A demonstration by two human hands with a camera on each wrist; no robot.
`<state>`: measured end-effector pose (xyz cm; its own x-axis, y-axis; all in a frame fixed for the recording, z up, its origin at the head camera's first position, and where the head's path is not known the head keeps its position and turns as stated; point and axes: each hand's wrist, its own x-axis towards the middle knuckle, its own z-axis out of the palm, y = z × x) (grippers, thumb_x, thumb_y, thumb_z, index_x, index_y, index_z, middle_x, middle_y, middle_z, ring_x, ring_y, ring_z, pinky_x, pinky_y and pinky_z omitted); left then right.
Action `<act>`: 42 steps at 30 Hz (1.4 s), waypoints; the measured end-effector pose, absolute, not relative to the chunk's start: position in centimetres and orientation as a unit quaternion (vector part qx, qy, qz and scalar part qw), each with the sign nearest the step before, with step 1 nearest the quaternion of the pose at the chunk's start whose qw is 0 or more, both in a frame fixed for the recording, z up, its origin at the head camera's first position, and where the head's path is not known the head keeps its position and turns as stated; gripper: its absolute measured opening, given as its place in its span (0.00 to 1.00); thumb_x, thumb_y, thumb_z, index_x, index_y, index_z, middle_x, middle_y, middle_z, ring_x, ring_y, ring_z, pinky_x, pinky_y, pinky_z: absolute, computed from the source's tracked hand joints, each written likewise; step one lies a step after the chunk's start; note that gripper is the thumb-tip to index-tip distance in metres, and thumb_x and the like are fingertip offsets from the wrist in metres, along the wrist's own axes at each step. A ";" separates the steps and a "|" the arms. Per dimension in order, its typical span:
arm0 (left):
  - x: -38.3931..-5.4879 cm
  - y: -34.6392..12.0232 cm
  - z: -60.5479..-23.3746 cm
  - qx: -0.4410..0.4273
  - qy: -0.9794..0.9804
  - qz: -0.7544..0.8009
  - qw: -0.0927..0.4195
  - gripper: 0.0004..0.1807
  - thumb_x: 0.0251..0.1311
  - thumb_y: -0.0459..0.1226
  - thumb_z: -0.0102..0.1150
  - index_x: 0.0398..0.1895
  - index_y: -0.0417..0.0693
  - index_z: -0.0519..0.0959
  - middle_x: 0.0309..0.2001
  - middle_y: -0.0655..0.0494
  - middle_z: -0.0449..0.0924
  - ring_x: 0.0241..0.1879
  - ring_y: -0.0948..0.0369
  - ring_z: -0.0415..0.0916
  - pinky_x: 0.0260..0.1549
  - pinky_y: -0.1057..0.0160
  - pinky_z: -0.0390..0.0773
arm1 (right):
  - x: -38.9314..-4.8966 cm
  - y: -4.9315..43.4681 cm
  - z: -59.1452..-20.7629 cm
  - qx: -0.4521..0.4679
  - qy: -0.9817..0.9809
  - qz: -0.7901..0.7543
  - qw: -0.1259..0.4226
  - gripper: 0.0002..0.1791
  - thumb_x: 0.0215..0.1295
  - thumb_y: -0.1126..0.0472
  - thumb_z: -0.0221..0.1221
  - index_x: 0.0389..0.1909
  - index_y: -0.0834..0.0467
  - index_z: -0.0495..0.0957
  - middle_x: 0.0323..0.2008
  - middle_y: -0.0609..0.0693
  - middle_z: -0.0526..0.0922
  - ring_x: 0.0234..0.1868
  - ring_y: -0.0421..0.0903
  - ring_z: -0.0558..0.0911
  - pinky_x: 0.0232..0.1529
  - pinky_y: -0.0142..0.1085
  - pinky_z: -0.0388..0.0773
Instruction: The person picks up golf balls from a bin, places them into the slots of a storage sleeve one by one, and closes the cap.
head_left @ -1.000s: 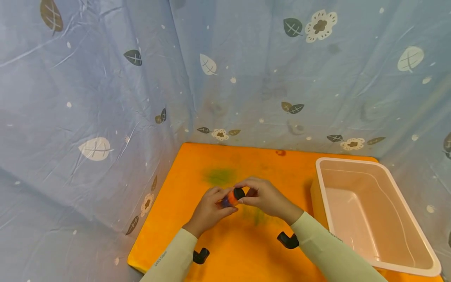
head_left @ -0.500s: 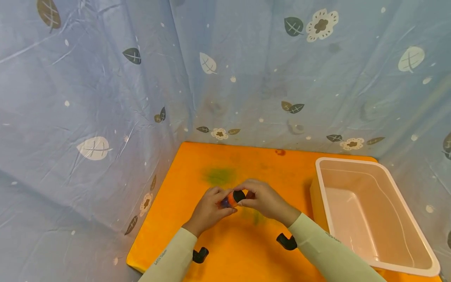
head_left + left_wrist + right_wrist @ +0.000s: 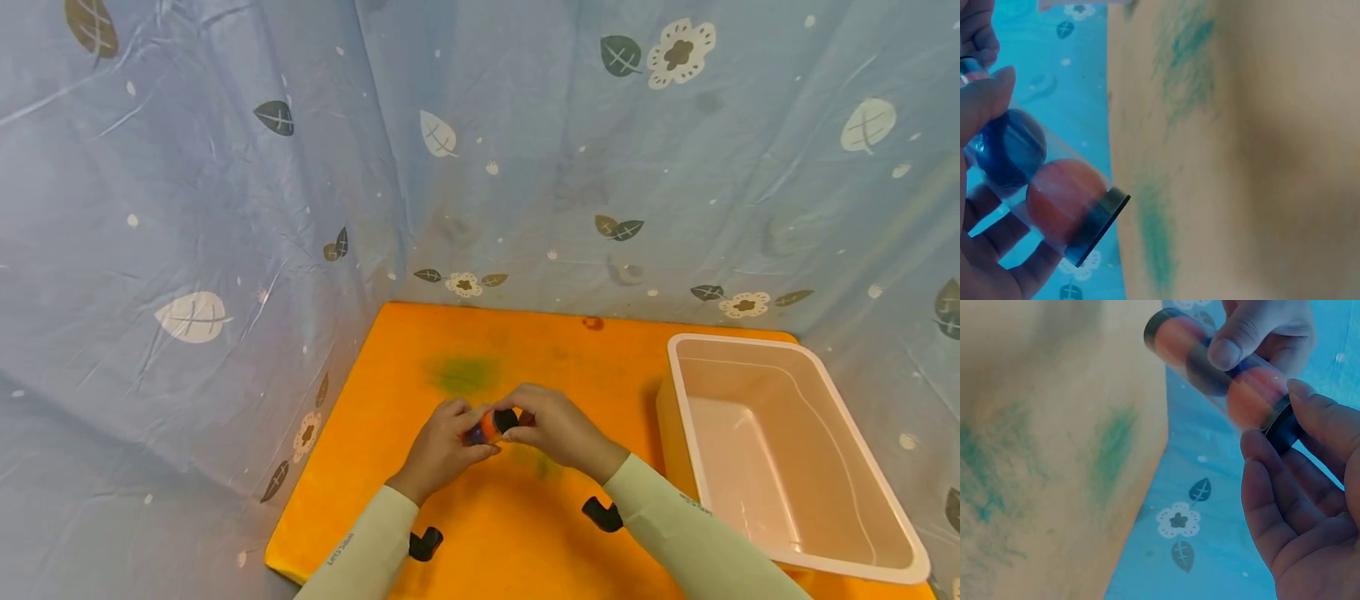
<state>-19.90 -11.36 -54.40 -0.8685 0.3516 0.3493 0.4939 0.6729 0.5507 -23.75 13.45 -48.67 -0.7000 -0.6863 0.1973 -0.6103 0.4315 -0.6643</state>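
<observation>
A clear tube (image 3: 1219,387) with black end caps holds orange balls and a dark blue ball in a row. My left hand (image 3: 442,450) grips the middle of the tube, its thumb lying across the wall. At the near-right end, my right hand (image 3: 558,431) pinches the black cap (image 3: 1284,428) between thumb and fingers. In the left wrist view the tube's other black cap (image 3: 1099,226) sticks out free, with an orange ball (image 3: 1063,197) behind it and the blue ball (image 3: 1011,149) further along. The cap is seated on the tube's end in the right wrist view.
Below the hands lies an orange table (image 3: 510,542) with green smudges. A pale pink plastic bin (image 3: 686,417) stands at its right side. Black curved pieces (image 3: 602,514) show beside both forearms. A blue patterned curtain (image 3: 525,150) hangs behind and to the left.
The right hand has shifted slightly around the black cap, which shows at a slightly different angle. The left hand keeps its grip on the tube. The head view has drifted a little.
</observation>
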 end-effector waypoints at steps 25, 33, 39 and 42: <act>-22.4 -5.9 -55.7 -0.176 -0.840 -0.512 0.020 0.21 0.71 0.54 0.73 0.60 0.63 0.80 0.52 0.65 0.81 0.56 0.59 0.79 0.54 0.43 0.84 | -23.3 17.2 -50.2 -0.280 0.843 -0.459 0.009 0.39 0.71 0.57 0.75 0.80 0.52 0.71 0.69 0.56 0.76 0.44 0.43 0.83 0.40 0.39 0.85; -23.7 -4.4 -57.1 -0.169 -0.829 -0.533 -0.011 0.22 0.70 0.41 0.77 0.62 0.62 0.79 0.55 0.66 0.81 0.58 0.59 0.80 0.57 0.50 0.83 | -22.1 20.2 -52.3 -0.209 0.853 -0.478 -0.004 0.35 0.76 0.55 0.72 0.78 0.56 0.72 0.66 0.59 0.77 0.44 0.45 0.83 0.43 0.40 0.85; -24.3 -3.6 -58.7 -0.163 -0.829 -0.534 -0.031 0.21 0.69 0.40 0.78 0.60 0.62 0.80 0.53 0.67 0.82 0.57 0.60 0.81 0.56 0.53 0.83 | -21.0 20.9 -54.3 -0.163 0.855 -0.492 0.006 0.30 0.76 0.58 0.71 0.74 0.55 0.76 0.64 0.58 0.78 0.44 0.46 0.81 0.44 0.41 0.84; -24.6 -3.2 -59.7 -0.165 -0.832 -0.529 -0.026 0.22 0.67 0.39 0.79 0.59 0.61 0.81 0.52 0.67 0.82 0.57 0.60 0.81 0.57 0.52 0.83 | -20.5 21.1 -54.9 -0.143 0.852 -0.504 0.018 0.29 0.76 0.59 0.72 0.74 0.55 0.76 0.64 0.58 0.78 0.44 0.47 0.81 0.43 0.40 0.84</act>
<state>-24.58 -3.25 -59.72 -0.9443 0.3021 0.1302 0.2463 0.3870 0.8886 -20.47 21.12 -54.88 -0.9587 -0.2610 0.1134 -0.2249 0.4509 -0.8638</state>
